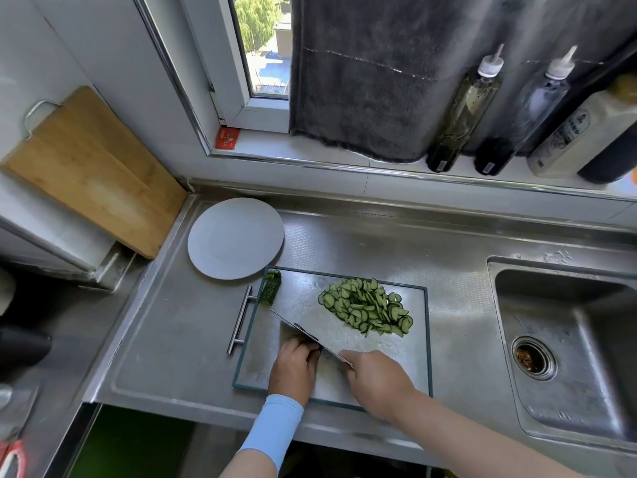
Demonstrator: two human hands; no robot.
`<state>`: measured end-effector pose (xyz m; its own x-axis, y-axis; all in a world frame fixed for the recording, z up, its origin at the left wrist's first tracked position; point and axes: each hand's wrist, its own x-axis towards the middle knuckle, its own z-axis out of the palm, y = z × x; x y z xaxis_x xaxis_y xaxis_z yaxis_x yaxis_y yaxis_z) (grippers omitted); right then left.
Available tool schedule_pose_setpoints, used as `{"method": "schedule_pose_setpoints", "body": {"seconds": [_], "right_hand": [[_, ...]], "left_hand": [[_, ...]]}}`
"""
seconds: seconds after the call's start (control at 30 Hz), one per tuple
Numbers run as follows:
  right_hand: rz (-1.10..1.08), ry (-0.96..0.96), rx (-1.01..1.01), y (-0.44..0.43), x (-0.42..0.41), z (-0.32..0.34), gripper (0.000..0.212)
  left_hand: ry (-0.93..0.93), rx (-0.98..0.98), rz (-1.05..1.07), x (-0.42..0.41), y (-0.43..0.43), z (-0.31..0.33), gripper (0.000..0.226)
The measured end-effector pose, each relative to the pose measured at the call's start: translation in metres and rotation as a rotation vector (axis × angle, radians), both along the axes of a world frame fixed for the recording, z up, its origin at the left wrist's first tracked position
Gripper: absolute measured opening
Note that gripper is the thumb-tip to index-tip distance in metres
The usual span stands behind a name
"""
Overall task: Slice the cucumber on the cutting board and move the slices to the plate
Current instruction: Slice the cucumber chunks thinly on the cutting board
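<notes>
Knife (303, 334) handle lay hidden inside the right hand (374, 382); left hand (293, 365) fingertips were concealed behind the blade; rightmost bottle (610, 132) was cropped.

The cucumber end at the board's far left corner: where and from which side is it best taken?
Take the cucumber end across its narrow width, from above. It lies flat, lengthwise along the board edge, apart from the slices, so nothing crowds its sides.

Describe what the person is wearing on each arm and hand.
The left hand is bare, with no glove. A light blue, close-fitting sleeve covers the left forearm and ends at the wrist. The right hand and forearm are bare: no sleeve or glove shows. No ring or watch can be made out.
</notes>
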<state>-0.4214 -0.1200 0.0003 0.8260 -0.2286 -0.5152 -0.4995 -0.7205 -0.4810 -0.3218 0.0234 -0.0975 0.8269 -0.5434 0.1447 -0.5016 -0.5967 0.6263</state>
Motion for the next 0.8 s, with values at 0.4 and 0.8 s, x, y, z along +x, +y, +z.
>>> {"method": "schedule_pose_setpoints", "body": {"seconds": [0.4,0.8], "right_hand": [[0.006,0.009,-0.007,-0.009,-0.024,0.003,0.022],[-0.011,0.044,0.019,-0.001,0.013,-0.003,0.031]], "left_hand": [[0.005,-0.011,0.011,0.000,0.000,0.002,0.023],[-0.018,-0.029,0.012,-0.001,-0.001,0.001,0.023]]}}
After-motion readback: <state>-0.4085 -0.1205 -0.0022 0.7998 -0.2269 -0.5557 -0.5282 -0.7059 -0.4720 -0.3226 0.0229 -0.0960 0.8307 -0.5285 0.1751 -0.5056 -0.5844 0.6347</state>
